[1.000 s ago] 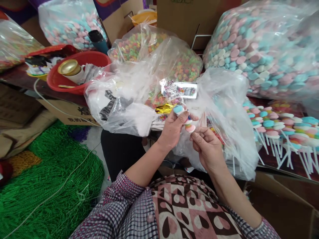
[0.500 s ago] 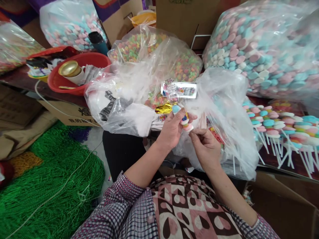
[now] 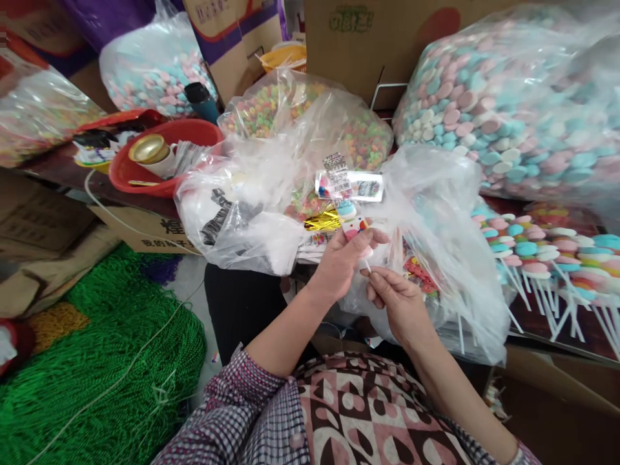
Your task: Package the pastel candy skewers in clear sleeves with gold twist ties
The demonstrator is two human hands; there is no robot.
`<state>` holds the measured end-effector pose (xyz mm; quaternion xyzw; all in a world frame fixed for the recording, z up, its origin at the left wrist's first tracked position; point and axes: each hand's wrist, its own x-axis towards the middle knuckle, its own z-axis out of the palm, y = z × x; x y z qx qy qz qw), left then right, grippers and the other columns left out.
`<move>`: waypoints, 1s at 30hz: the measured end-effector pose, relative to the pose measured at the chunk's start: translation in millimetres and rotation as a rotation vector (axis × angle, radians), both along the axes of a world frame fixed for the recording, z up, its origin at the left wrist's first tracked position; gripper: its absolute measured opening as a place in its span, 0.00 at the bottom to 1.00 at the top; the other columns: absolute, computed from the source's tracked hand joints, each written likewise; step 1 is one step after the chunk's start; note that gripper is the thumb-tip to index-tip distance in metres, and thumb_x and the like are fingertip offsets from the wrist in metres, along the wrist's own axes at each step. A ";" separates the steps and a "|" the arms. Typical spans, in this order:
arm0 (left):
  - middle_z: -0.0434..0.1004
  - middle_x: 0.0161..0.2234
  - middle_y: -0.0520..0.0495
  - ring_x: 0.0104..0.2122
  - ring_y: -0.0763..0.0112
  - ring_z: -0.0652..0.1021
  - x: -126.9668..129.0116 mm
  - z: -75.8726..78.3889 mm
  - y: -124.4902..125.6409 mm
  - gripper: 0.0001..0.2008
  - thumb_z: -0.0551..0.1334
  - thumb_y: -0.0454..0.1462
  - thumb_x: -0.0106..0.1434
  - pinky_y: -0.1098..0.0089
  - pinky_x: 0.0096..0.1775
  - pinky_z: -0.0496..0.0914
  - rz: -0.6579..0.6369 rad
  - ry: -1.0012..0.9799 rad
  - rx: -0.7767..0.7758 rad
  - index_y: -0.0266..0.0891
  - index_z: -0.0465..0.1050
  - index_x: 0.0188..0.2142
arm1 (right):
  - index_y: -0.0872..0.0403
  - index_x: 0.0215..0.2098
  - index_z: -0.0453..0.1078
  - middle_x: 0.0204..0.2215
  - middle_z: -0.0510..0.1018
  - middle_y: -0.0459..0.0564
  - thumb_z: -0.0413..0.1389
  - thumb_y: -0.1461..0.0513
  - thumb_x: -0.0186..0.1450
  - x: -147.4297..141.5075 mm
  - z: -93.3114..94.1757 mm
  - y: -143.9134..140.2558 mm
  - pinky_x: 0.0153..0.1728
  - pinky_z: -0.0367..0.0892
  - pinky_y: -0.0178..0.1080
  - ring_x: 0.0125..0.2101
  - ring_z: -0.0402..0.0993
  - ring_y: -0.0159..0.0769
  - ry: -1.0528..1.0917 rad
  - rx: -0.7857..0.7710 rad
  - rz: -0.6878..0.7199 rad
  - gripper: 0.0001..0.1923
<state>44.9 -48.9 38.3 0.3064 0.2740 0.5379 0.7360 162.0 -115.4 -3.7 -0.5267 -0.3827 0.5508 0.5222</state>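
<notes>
Near the middle of the head view, my left hand (image 3: 338,266) is closed around a marshmallow lollipop (image 3: 347,210), its blue and white top showing above my fingers. A colourful printed wrapper or label (image 3: 355,227) covers part of the candy. Below the candy, a thin white stick (image 3: 367,263) points down toward my right hand (image 3: 398,296), whose thumb and fingers pinch its lower end. Just beyond my left hand lie gold twist ties (image 3: 323,221) and a silver printed packet (image 3: 368,186). My fingers hide the middle of the candy.
Finished marshmallow lollipops (image 3: 526,248) lie on the right with sticks toward me. A big bag of marshmallows (image 3: 508,123) stands behind them. At left are a red basin (image 3: 116,169) and green cord (image 3: 126,336) on the floor. Crumpled clear plastic (image 3: 440,194) lies beside my right hand.
The printed wrapper now shows on the candy, and the lollipop's stick has come into view. My right hand has moved slightly down, pinching the stick. The whole view has shifted a little.
</notes>
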 end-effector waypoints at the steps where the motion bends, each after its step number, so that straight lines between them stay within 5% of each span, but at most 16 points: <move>1: 0.81 0.37 0.48 0.44 0.67 0.80 -4.1 2.6 0.3 0.16 0.70 0.44 0.58 0.66 0.49 0.69 -0.038 0.020 0.028 0.41 0.75 0.42 | 0.54 0.34 0.80 0.16 0.69 0.41 0.65 0.51 0.58 -1.4 0.0 0.7 0.19 0.52 0.33 0.17 0.57 0.26 0.038 0.001 -0.023 0.15; 7: 0.79 0.48 0.44 0.54 0.55 0.76 -31.5 25.6 18.6 0.30 0.70 0.57 0.52 0.58 0.52 0.71 -0.063 -0.040 0.143 0.45 0.73 0.49 | 0.53 0.33 0.81 0.16 0.72 0.43 0.68 0.51 0.54 0.0 -1.5 0.5 0.19 0.53 0.33 0.18 0.59 0.26 0.125 -0.010 -0.048 0.15; 13: 0.80 0.33 0.50 0.43 0.63 0.81 -25.9 42.6 27.6 0.14 0.67 0.47 0.59 0.62 0.45 0.75 -0.008 0.071 0.144 0.43 0.75 0.40 | 0.53 0.32 0.82 0.18 0.74 0.44 0.69 0.51 0.53 2.3 -3.2 -1.9 0.19 0.54 0.33 0.18 0.60 0.26 0.039 0.004 -0.112 0.14; 18: 0.74 0.26 0.55 0.34 0.71 0.80 -14.1 39.6 22.0 0.11 0.68 0.46 0.59 0.66 0.43 0.75 0.063 -0.016 0.117 0.42 0.73 0.33 | 0.53 0.30 0.81 0.21 0.77 0.45 0.68 0.53 0.53 5.2 1.9 -3.7 0.19 0.54 0.33 0.18 0.59 0.26 -0.128 0.076 -0.234 0.12; 30: 0.70 0.25 0.54 0.33 0.66 0.81 -1.5 23.2 13.4 0.15 0.69 0.46 0.56 0.74 0.21 0.62 0.130 -0.021 -0.019 0.42 0.66 0.31 | 0.50 0.33 0.81 0.27 0.83 0.48 0.62 0.56 0.62 4.2 2.8 -7.9 0.29 0.68 0.38 0.25 0.75 0.36 -0.654 0.329 -0.303 0.08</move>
